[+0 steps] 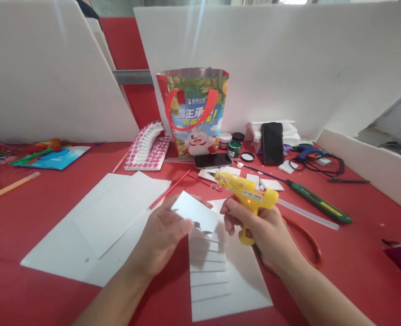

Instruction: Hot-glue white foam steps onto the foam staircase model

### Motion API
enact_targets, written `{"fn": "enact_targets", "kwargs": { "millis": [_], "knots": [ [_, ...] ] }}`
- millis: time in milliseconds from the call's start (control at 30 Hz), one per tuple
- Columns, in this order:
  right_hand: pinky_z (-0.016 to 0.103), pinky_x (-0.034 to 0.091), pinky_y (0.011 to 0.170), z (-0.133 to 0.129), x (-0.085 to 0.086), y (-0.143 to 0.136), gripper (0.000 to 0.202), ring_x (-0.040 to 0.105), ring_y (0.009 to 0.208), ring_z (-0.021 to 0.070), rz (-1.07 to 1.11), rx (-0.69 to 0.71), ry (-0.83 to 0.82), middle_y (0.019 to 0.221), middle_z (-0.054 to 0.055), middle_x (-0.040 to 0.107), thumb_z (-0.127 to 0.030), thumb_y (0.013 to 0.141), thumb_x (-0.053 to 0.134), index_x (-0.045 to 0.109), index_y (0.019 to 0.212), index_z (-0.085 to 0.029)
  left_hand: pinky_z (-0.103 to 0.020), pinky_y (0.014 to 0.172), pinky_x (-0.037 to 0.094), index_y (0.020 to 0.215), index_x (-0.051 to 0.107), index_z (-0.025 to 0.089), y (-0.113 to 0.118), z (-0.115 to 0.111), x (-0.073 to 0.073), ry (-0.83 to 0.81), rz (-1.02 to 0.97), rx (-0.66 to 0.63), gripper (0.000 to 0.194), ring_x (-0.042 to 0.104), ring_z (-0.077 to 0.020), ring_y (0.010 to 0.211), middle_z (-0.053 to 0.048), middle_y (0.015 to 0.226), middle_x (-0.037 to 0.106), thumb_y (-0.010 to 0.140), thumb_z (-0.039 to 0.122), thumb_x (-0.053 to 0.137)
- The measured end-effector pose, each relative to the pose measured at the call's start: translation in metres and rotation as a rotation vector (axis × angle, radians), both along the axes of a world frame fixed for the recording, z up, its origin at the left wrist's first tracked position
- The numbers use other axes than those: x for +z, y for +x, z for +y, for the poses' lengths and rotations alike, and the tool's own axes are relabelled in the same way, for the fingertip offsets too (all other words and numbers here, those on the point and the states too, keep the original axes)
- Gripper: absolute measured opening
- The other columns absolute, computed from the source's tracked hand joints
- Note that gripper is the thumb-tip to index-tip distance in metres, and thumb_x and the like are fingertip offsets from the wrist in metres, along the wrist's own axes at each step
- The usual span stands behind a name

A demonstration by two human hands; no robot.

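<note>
My left hand (168,233) grips a small white foam board piece (197,213) by its edge, the thumb lying on its face. A few dark marks show on that piece. In my right hand (258,226) is a yellow hot glue gun (241,186), its small orange light lit and its nozzle pointing left, beyond the held piece. Below both hands lies a white board (244,280) with several thin white strips (209,280) overlapping like steps on its left side. The upper end of this row is hidden behind the held piece.
White sheets (118,217) lie at left. Behind stand a printed bag (196,113), a pink-dotted stepped foam piece (147,147), paint jars (234,148) and a phone (272,144). At right are a green-handled tool (317,201), a glue stick (307,213) and a red cord (309,235).
</note>
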State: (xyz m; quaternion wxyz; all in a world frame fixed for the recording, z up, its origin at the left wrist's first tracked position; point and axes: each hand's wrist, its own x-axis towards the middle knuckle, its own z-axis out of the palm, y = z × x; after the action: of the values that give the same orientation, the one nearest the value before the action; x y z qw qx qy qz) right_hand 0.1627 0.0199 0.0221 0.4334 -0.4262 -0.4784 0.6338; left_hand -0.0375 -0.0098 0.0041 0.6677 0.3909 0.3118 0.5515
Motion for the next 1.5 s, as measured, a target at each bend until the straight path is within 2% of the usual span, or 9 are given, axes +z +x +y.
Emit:
{"fn": "enact_targets", "kwargs": {
  "millis": [100, 267, 400, 533, 767, 1033, 1233, 1500],
  "knots": [
    [0.024, 0.046, 0.053, 0.003, 0.002, 0.006, 0.032, 0.06, 0.053, 0.0119, -0.004, -0.007, 0.061, 0.064, 0.002, 0.067, -0.046, 0.087, 0.072, 0.07, 0.077, -0.016, -0.033, 0.087, 0.058, 0.109, 0.076, 0.02, -0.011, 0.006, -0.003, -0.073, -0.052, 0.063, 0.032, 0.072, -0.0217, 0.092, -0.007, 0.101, 0.077, 0.085, 0.04, 0.076],
    [0.026, 0.046, 0.053, -0.002, 0.004, 0.011, 0.031, 0.065, 0.06, 0.0151, -0.112, 0.082, 0.137, 0.074, 0.005, 0.071, -0.048, 0.088, 0.071, 0.072, 0.083, -0.018, -0.033, 0.085, 0.056, 0.099, 0.078, 0.015, -0.02, 0.013, -0.005, -0.101, -0.033, 0.147, 0.026, 0.069, -0.0206, 0.088, -0.008, 0.093, 0.075, 0.091, 0.038, 0.068],
    [0.025, 0.047, 0.054, -0.007, 0.003, 0.01, 0.032, 0.066, 0.066, 0.0159, -0.202, 0.172, 0.17, 0.073, 0.004, 0.071, -0.049, 0.09, 0.068, 0.071, 0.081, -0.019, -0.031, 0.085, 0.055, 0.091, 0.08, 0.016, -0.019, 0.012, -0.006, -0.117, 0.045, 0.076, 0.028, 0.068, -0.021, 0.088, -0.008, 0.091, 0.076, 0.09, 0.042, 0.069],
    [0.026, 0.048, 0.057, -0.008, 0.005, 0.008, 0.034, 0.061, 0.063, 0.014, -0.243, 0.158, 0.215, 0.069, 0.002, 0.068, -0.051, 0.092, 0.065, 0.069, 0.078, -0.02, -0.027, 0.09, 0.051, 0.096, 0.081, 0.02, -0.018, 0.01, -0.006, -0.122, 0.089, 0.022, 0.027, 0.068, -0.019, 0.091, -0.004, 0.095, 0.076, 0.091, 0.042, 0.067],
    [0.026, 0.042, 0.05, -0.009, 0.003, 0.007, 0.04, 0.051, 0.053, 0.0116, -0.305, 0.13, 0.246, 0.061, 0.001, 0.062, -0.052, 0.092, 0.064, 0.065, 0.068, -0.02, -0.026, 0.087, 0.051, 0.092, 0.08, 0.019, -0.017, 0.01, -0.006, -0.104, 0.098, -0.043, 0.03, 0.067, -0.0159, 0.085, -0.003, 0.088, 0.075, 0.095, 0.044, 0.063],
    [0.026, 0.04, 0.049, -0.01, 0.002, 0.007, 0.042, 0.047, 0.052, 0.0109, -0.318, 0.132, 0.252, 0.06, 0.0, 0.059, -0.052, 0.093, 0.062, 0.063, 0.065, -0.02, -0.029, 0.079, 0.053, 0.092, 0.078, 0.021, -0.017, 0.008, -0.008, -0.126, 0.095, -0.061, 0.026, 0.068, -0.019, 0.085, -0.004, 0.088, 0.074, 0.094, 0.043, 0.064],
    [0.026, 0.042, 0.049, -0.009, 0.002, 0.007, 0.04, 0.047, 0.05, 0.0108, -0.303, 0.12, 0.254, 0.059, 0.0, 0.059, -0.05, 0.092, 0.063, 0.064, 0.066, -0.02, -0.033, 0.086, 0.053, 0.095, 0.079, 0.017, -0.019, 0.009, -0.011, -0.105, 0.112, -0.037, 0.03, 0.068, -0.0201, 0.088, -0.007, 0.09, 0.074, 0.094, 0.043, 0.064],
    [0.026, 0.042, 0.049, -0.008, 0.003, 0.006, 0.04, 0.047, 0.05, 0.0108, -0.308, 0.141, 0.273, 0.059, 0.0, 0.058, -0.049, 0.094, 0.062, 0.063, 0.067, -0.02, -0.032, 0.088, 0.052, 0.092, 0.079, 0.019, -0.021, 0.009, -0.012, -0.12, 0.142, -0.042, 0.03, 0.067, -0.0197, 0.089, -0.005, 0.091, 0.074, 0.093, 0.045, 0.064]
  ]
}}
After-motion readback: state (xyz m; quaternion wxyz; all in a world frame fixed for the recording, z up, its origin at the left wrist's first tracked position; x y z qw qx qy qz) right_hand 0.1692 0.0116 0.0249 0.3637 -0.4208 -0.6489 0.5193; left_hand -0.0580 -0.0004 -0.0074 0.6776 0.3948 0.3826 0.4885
